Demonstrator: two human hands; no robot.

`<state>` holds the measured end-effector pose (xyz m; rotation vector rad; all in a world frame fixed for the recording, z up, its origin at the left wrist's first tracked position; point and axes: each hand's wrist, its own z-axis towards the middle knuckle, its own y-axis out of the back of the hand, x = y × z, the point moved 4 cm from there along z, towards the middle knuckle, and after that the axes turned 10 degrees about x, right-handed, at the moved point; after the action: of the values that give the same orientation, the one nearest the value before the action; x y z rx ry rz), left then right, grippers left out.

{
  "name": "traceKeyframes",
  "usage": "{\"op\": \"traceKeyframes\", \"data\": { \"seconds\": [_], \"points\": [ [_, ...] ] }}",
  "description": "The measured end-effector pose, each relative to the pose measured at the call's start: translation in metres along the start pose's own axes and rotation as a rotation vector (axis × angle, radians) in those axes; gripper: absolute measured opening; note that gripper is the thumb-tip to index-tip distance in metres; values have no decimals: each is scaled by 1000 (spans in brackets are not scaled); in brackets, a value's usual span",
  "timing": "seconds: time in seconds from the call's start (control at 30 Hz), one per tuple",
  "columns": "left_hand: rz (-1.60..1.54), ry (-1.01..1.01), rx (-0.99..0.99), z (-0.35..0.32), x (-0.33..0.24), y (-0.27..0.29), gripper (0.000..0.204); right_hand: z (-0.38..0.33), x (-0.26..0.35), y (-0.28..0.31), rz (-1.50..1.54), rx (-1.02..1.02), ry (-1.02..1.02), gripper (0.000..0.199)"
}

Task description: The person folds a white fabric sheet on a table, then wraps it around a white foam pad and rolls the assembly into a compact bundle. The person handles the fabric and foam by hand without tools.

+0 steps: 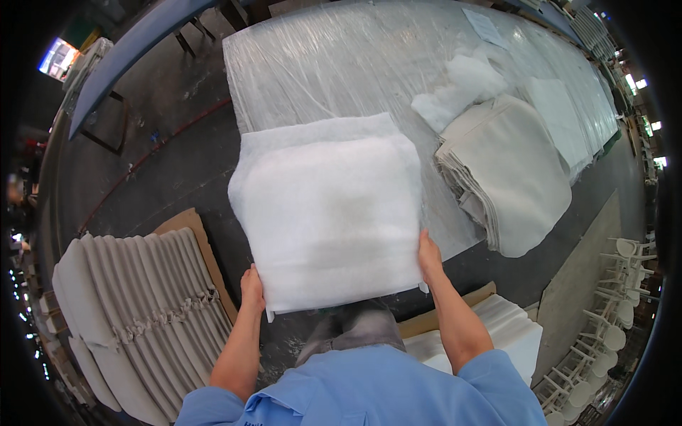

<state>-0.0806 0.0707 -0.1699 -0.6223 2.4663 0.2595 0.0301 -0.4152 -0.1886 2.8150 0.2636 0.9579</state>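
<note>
A white padded panel [330, 220] with rounded corners lies in front of me, a sheet of fluffy white batting [320, 128] showing past its far edge. Small pale tabs stick out at its two near corners. My left hand [252, 287] is closed on the panel's left edge near the front corner. On the opposite edge, my right hand [429, 257] grips the side, fingers partly hidden under it. The far part of the panel rests over a worktable wrapped in clear plastic [305, 67]; its near edge overhangs toward my body.
Beige fabric covers [508, 170] form a stack on the table's right, beside loose batting [462, 85]. At my left stands a row of beige upholstered panels [142, 298] against cardboard. White panels [508, 330] sit at my lower right. Pale chair-like frames [604, 348] line the far right.
</note>
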Motion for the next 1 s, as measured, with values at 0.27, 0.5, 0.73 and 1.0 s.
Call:
{"op": "traceKeyframes", "data": {
  "seconds": [0.27,0.5,0.73,1.0],
  "points": [
    [-90,-34,106,-25,4,8,63,-25,-11,-18,393,84,43,87],
    [-196,130,170,-25,33,18,68,-39,-23,-24,347,23,-55,91],
    [-227,212,186,-3,40,6,70,-26,-29,-32,38,-308,-114,94],
    [-266,272,214,-2,39,5,63,-28,-17,-22,-311,-379,-98,90]
  ]
}}
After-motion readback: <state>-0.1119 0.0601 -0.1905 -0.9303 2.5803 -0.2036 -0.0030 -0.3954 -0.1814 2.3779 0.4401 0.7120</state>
